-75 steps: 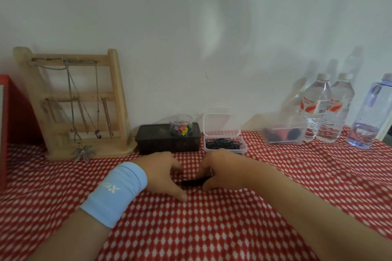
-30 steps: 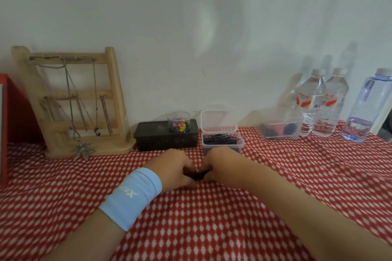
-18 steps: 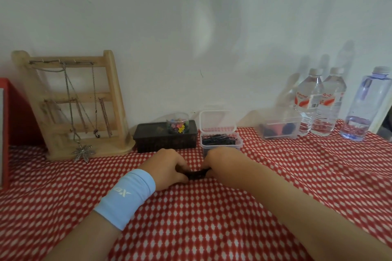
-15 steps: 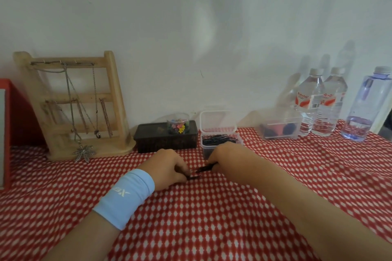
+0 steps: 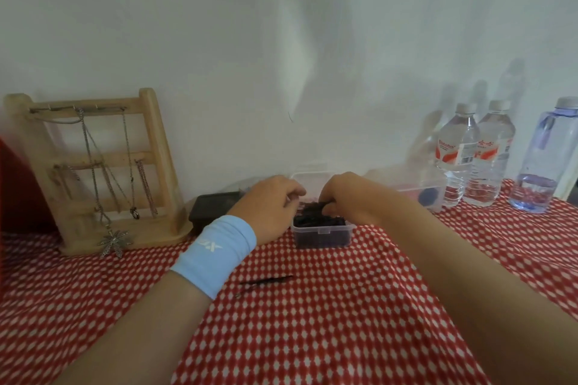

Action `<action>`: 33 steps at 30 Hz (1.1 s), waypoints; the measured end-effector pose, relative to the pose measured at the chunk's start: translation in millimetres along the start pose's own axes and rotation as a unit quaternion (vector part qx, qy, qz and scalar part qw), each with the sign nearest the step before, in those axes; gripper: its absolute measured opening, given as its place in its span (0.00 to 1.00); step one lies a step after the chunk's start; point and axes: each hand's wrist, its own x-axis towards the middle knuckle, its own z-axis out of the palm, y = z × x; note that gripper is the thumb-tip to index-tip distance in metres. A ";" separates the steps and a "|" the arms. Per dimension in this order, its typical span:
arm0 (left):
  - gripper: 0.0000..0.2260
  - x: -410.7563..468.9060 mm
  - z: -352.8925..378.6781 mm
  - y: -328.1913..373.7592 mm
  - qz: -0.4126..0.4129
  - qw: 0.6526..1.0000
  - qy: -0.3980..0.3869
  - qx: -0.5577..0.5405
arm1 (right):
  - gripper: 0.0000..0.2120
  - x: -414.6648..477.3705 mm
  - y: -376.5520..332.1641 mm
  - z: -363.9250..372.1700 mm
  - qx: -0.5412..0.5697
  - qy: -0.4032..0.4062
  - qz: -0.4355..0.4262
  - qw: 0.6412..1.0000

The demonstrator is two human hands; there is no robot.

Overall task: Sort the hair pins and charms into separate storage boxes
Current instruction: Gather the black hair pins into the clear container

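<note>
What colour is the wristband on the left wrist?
The wristband is light blue with white lettering; head view.

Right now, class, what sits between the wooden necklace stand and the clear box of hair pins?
Head view: a black box, partly hidden by the left hand.

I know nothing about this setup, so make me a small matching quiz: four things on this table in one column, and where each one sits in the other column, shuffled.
Things
1. pin box
2. loose pin
3. necklace stand
4. bottles

Places
A. far right, at the back
B. middle, at the back
C. far left, at the back
D. flat on the cloth, in front of the box

Pairs: 1-B, 2-D, 3-C, 4-A
</note>
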 end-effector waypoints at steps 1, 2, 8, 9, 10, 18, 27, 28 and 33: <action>0.13 2.1 5.4 1.3 0.008 1.000 0.006 -0.004 | 0.11 2.0 0.4 1.8 -0.004 -0.007 -0.007 1.000; 0.13 3.2 11.1 0.4 0.014 1.000 0.010 -0.004 | 0.11 3.9 2.0 3.7 -0.004 -0.011 -0.013 1.000; 0.15 -5.5 33.5 -14.5 0.033 0.999 -0.005 0.000 | 0.10 3.1 18.8 2.9 0.089 0.004 -0.042 0.995; 0.15 -6.4 33.9 -15.7 0.031 0.999 0.008 -0.012 | 0.10 2.9 22.1 2.3 0.105 0.010 -0.043 0.994; 0.15 -6.5 33.8 -16.9 0.030 0.999 0.027 -0.023 | 0.10 3.3 25.2 2.0 0.119 0.016 -0.043 0.992; 0.26 -2.4 45.8 -15.6 0.085 0.989 -0.100 0.068 | 0.08 6.7 36.7 6.0 0.166 0.030 -0.038 0.985; 0.27 -15.6 47.8 -11.4 0.016 0.992 -0.112 -0.046 | 0.09 5.1 34.0 9.8 0.154 0.010 -0.042 0.987; 0.26 -15.9 43.4 -13.3 0.012 0.994 -0.095 -0.048 | 0.08 4.1 31.1 8.5 0.148 0.020 -0.049 0.988; 0.11 -23.1 2.8 -25.0 -0.013 0.997 -0.047 -0.067 | 0.08 -3.3 -8.2 5.6 0.128 0.071 -0.108 0.983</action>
